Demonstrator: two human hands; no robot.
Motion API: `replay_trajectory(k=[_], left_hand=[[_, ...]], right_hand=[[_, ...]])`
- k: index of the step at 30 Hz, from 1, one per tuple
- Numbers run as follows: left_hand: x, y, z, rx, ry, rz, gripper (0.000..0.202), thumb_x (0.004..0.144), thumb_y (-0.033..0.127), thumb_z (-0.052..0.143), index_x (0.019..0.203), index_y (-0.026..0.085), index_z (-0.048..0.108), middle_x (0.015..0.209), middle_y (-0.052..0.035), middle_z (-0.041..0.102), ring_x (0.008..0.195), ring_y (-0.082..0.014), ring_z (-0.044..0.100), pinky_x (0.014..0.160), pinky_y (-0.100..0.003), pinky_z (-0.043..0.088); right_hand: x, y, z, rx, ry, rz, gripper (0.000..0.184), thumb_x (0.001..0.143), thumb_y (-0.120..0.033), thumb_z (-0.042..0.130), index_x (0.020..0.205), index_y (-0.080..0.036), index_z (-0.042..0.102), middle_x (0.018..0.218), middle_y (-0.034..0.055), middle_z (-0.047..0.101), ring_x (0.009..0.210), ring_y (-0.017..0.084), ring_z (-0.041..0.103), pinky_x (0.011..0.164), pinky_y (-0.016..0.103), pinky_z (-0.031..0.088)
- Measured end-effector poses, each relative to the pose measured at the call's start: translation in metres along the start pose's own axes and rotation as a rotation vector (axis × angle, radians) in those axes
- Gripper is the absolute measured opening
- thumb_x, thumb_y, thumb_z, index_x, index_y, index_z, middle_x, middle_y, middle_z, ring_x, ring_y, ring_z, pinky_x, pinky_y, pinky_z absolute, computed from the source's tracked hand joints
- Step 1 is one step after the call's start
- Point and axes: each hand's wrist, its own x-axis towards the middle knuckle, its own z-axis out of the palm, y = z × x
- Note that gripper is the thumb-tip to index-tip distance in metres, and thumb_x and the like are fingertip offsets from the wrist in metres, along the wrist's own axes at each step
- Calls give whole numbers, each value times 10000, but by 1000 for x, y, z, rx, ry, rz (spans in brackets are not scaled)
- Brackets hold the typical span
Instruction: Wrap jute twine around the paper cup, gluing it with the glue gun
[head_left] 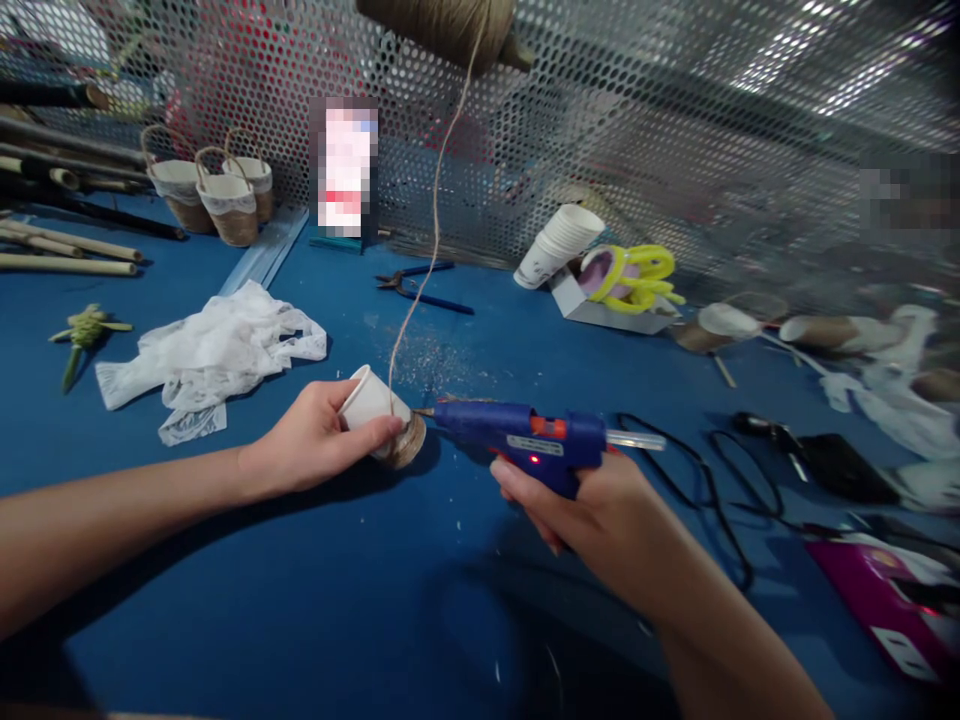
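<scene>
My left hand (319, 440) grips a small white paper cup (367, 398) lying on its side, its bottom end wound with brown twine (407, 440). A strand of twine (435, 220) runs up from the cup to a big spool (450, 25) at the top. My right hand (592, 510) holds a blue hot glue gun (525, 435) with a red light lit and a glue stick poking out the back. Its nozzle touches the twine-wrapped end of the cup.
On the blue table (300, 600) lie white lace fabric (210, 355), pliers (416, 285), stacked paper cups (559, 245), three small twine baskets (217, 195), bamboo sticks (67, 250), black cord (705, 480) and a box with yellow pipe cleaners (630, 285). Perforated metal mesh (675, 130) stands behind.
</scene>
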Motion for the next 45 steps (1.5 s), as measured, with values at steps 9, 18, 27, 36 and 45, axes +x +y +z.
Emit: replay_trajectory(k=[9,18,27,36,45], left_hand=[[0,1,-1,-20,-6,-18,188,757,293,576,735,107,578,644,-17,589,578,-96,527,551,-184,434],[1,-1,-2,-5,-5,-7,168,758,280,569,758,112,571,648,-5,562,571,-92,503,536,-185,420],[2,-1,0,-36,0,-65,192,743,306,580,750,114,576,649,-9,571,576,-106,514,553,-204,424],[7,3,-1,-144,87,-129,236,700,343,629,754,118,578,668,-9,595,592,-113,530,587,-218,428],[8,2,0,-198,110,-130,252,699,349,657,784,119,600,706,-23,636,611,-121,558,608,-224,441]], right_hand=[[5,-2,2,19,-5,64,366,753,-490,484,506,-226,422,419,-17,501,387,119,513,435,248,435],[-1,-2,-1,22,-14,-43,372,793,-465,458,513,-223,422,390,-37,457,357,101,471,407,230,409],[-2,-1,-2,44,-28,3,344,780,-486,475,566,-217,460,409,-38,471,365,104,478,415,236,411],[2,-3,-16,320,-57,112,301,767,-466,527,703,-181,601,367,-56,441,359,92,431,406,227,388],[62,48,-40,437,312,258,361,652,-492,653,619,-158,519,517,-28,489,431,70,439,420,215,383]])
